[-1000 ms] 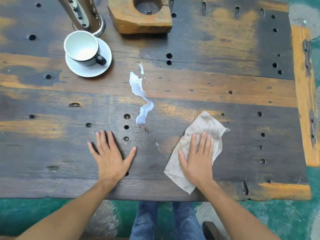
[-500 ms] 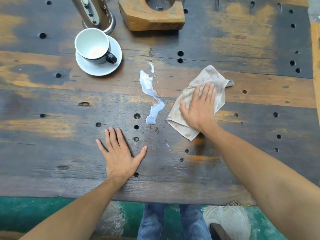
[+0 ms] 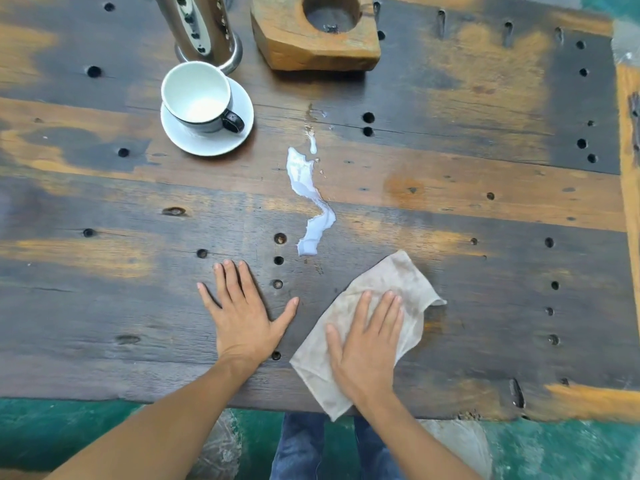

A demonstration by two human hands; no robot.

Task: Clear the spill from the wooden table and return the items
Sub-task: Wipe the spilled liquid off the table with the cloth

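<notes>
Flat-palmed, the right hand [image 3: 365, 344] presses the cloth [image 3: 398, 282] at the surface's [image 3: 104, 306] near edge, back from beside the spill [image 3: 311, 206]; left hand [image 3: 244, 315] stays splayed, holding nothing. Farther off, the cup [image 3: 195, 95] on its saucer [image 3: 211, 140] looks empty.

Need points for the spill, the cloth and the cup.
spill [image 3: 309, 188]: head view, on the wide upper pool of white liquid.
cloth [image 3: 401, 275]: head view, on the bare far corner beyond the fingers.
cup [image 3: 197, 95]: head view, on its white inside wall.
</notes>
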